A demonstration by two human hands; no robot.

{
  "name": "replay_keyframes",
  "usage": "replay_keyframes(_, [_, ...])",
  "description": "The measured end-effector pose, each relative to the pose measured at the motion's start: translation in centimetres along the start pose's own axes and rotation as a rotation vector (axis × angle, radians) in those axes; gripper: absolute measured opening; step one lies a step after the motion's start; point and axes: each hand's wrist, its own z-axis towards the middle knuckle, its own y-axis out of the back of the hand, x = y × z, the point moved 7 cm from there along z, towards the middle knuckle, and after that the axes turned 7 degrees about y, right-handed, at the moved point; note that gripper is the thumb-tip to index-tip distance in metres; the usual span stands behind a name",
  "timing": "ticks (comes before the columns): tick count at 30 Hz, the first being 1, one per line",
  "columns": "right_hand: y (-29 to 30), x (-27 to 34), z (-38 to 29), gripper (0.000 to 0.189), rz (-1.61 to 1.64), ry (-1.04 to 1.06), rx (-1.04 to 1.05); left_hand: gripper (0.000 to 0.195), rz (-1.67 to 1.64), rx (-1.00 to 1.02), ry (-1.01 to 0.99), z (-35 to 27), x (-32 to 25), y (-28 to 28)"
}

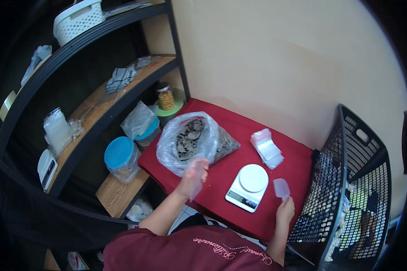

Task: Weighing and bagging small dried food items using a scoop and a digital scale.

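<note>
In front of me a large clear plastic bag (166,152), its mouth wide, holds many dark, pale-striped pieces (191,135) on a red cloth (217,184). At the bag's near rim, my left hand (196,174) grips a small clear plastic bag (196,186). My right hand (285,210) holds the handle of a small translucent scoop (281,188), whose blade looks bare, at the cloth's right. Between the hands sits a white digital kitchen scale (247,188) with a bare round platform. Beyond it lies a stack of small clear plastic bags (267,149).
A black plastic basket (342,176) stands on the right. At left, shelving (122,101) carries plastic bags, a checked cloth (121,79) and another white scale (47,169). Beside the table are a blue-lidded container (119,153) and a jar (165,96) on a green lid. A wall rises behind.
</note>
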Motion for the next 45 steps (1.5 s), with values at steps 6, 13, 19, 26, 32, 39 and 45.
replay_keyframes(6, [1.8,14.4,1.0,0.027,0.401,0.462,-0.212,0.071,0.051,-0.243,-0.311,-0.7,-10.8,11.8])
replay_keyframes(13, [-6.9,37.5,-0.5,0.025,0.206,0.917,0.067,0.070,0.053,-0.305,-0.244,1.7,-13.7,22.2])
replay_keyframes(19, [-15.0,41.4,2.9,0.022,-0.078,0.886,0.063,0.069,0.111,-0.165,-0.033,4.5,-9.8,26.8])
replay_keyframes(26, [-15.8,40.1,-0.4,0.017,0.388,0.692,0.205,0.078,0.159,-0.082,0.083,6.4,-8.9,27.7])
replay_keyframes(32, [-19.1,37.4,-0.2,0.022,0.992,-0.156,0.327,0.077,0.147,0.023,0.089,8.3,-8.1,26.4])
replay_keyframes(39, [-22.1,36.5,-2.0,0.024,1.421,-0.475,0.426,0.069,0.074,0.175,0.032,9.0,-7.6,25.1])
replay_keyframes(45, [-22.7,37.4,-2.4,0.027,1.654,-0.514,0.369,0.066,0.071,0.148,0.046,8.4,-8.0,25.1])
